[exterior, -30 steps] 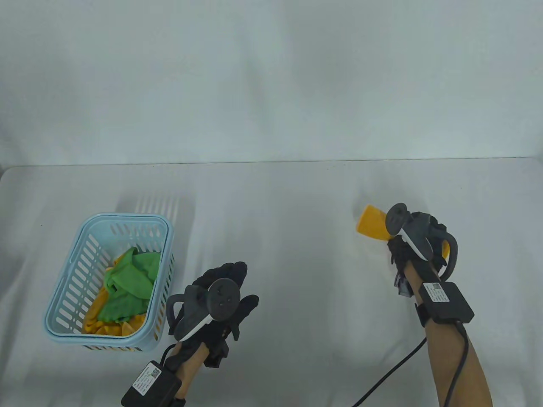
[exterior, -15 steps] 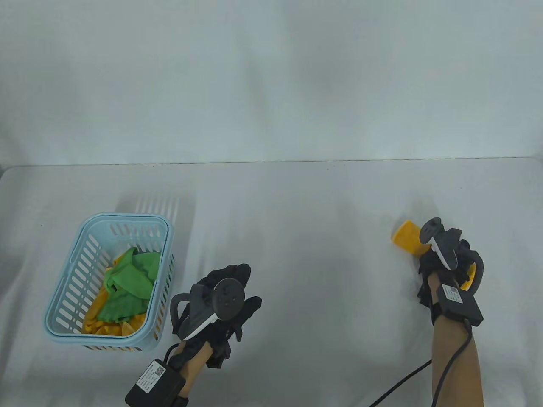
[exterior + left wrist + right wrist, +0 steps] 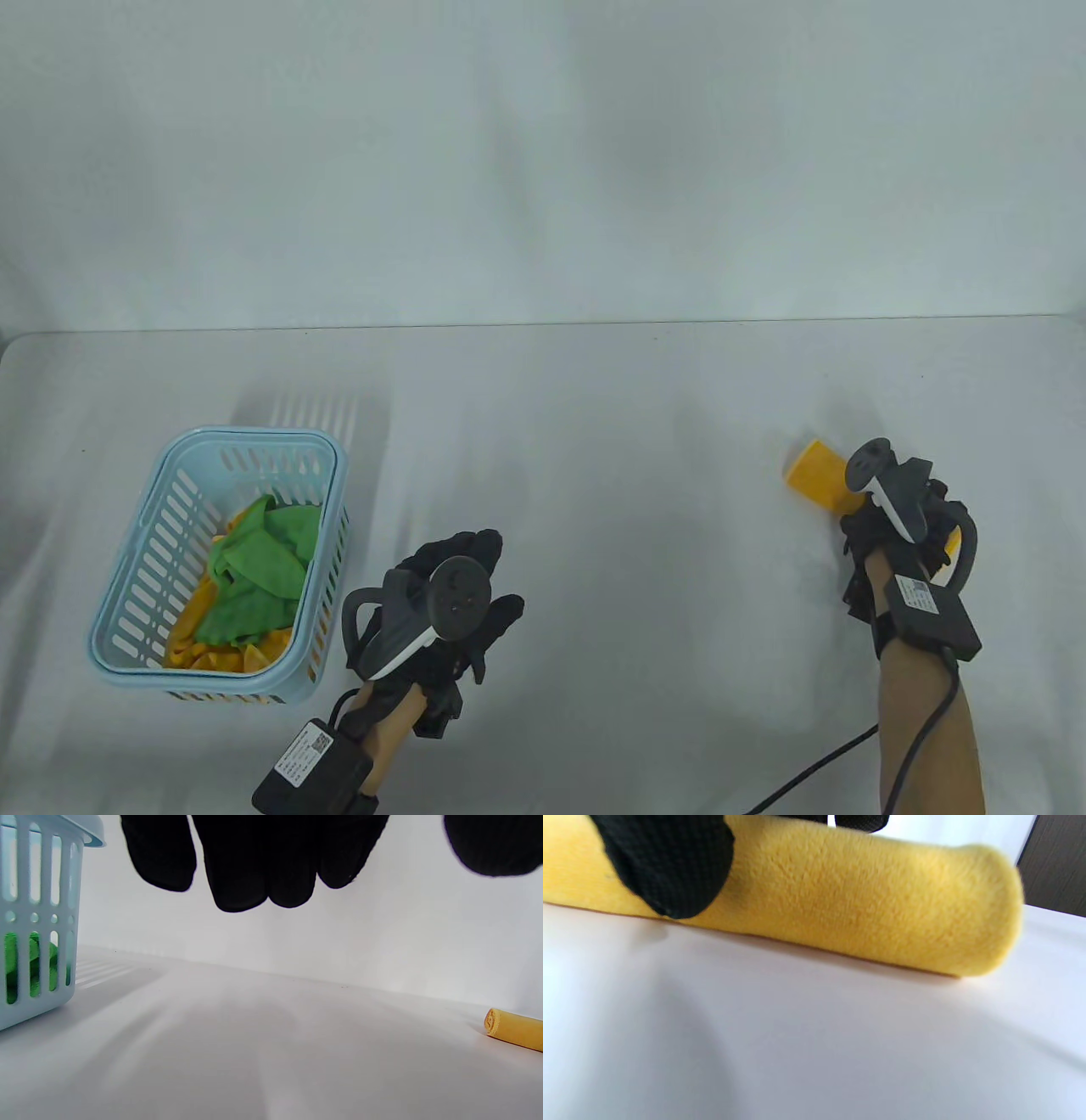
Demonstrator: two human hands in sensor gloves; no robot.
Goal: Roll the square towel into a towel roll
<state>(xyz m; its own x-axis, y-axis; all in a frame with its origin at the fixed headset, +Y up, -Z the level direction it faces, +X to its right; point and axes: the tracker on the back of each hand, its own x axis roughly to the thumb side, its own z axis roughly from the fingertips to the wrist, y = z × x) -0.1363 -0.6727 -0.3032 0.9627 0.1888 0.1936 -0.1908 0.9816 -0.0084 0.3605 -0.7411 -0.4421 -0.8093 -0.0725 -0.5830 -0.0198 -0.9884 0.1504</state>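
Observation:
A rolled yellow towel [image 3: 816,475] lies on the white table at the right, one end pointing up-left. My right hand [image 3: 867,519] grips its near part; in the right wrist view the towel roll [image 3: 861,908] rests on the table with my thumb [image 3: 670,870] across its front and other fingers over its top. My left hand [image 3: 488,577] hovers right of the basket with relaxed fingers [image 3: 254,866] and holds nothing. From the left wrist view the towel roll [image 3: 515,1033] shows far right.
A light blue slotted basket [image 3: 254,437] stands at the left, holding a crumpled green cloth [image 3: 259,569] over yellow cloth [image 3: 195,649]. The basket [image 3: 42,899] edges the left wrist view. A white backdrop rises behind the table. A cable trails from my right forearm.
My right hand carried the towel roll to the right and a little nearer, then nearly stopped with it on the table. My left hand barely shifted.

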